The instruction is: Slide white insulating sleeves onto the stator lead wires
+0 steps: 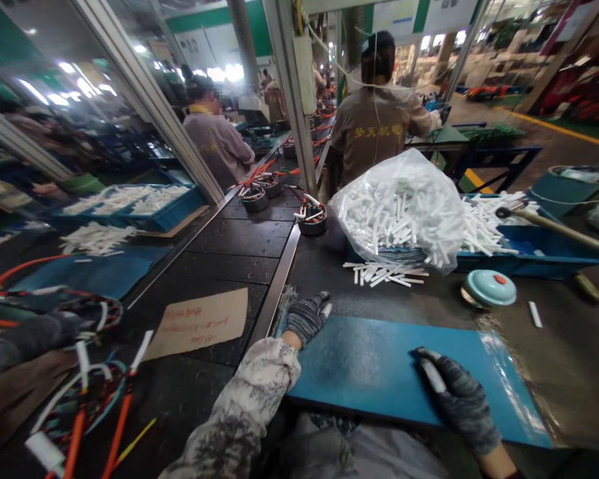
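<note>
My left hand [307, 318], in a grey striped glove, rests at the left end of a blue mat [364, 359], beside the metal rail of the conveyor. Its fingers stretch to the right and appear to hold nothing. Over the right part of the mat, my right hand [459, 399] wears a similar glove, with the fingers extended and somewhat bent. A pale patch shows at its thumb; whether that is the glove or a small white piece is unclear. Beyond the mat lie loose white tubes [387, 273] and a round light-blue lidded container [489, 288].
A clear bag [402, 206] full of white tubes leans on a blue bin [544, 249]. Wound stator coils [312, 216] stand along the conveyor [234, 246], near a cardboard note [199, 322]. At left, another person's gloved arm [30, 339] reaches toward wired coils. Two co-workers are ahead.
</note>
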{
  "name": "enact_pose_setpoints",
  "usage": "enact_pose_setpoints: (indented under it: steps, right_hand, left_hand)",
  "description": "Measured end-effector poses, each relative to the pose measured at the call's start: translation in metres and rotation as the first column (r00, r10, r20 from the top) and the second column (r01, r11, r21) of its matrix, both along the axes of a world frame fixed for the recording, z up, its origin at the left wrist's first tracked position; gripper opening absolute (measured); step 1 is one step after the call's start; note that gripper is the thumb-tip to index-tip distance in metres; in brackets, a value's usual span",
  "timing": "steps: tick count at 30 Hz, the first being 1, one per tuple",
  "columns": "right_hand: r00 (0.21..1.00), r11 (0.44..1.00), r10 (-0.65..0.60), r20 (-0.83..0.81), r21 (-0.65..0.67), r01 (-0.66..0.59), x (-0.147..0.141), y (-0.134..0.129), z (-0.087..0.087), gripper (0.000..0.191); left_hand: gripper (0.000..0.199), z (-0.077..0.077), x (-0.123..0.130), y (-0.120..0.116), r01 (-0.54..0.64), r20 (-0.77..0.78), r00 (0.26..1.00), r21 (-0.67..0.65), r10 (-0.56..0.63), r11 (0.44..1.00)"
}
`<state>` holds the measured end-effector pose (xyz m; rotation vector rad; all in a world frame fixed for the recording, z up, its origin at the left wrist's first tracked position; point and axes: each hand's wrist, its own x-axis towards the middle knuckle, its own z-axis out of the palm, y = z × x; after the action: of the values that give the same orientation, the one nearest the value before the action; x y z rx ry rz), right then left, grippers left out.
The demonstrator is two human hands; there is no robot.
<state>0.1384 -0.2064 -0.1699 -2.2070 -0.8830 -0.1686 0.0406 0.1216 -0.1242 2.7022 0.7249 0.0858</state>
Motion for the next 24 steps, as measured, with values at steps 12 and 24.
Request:
enact_pose_setpoints:
  steps: [12, 24]
  right_hand:
    - [0.998, 1.0, -0.017, -0.053, 0.009, 0.017, -0.002, 0.001, 0.008, 0.041]
    - [0.996, 1.0, -0.01, -0.092, 0.014, 0.012, -0.001, 0.002, 0.01, 0.04]
  left_hand:
    - [0.037, -0.007, -0.001, 0.003, 0.006, 0.023, 1.0, -0.042, -0.005, 0.999]
    - [0.038, -0.005, 0.0, 0.002, -0.009, -0.001, 1.0, -0.04, 0.009, 0.999]
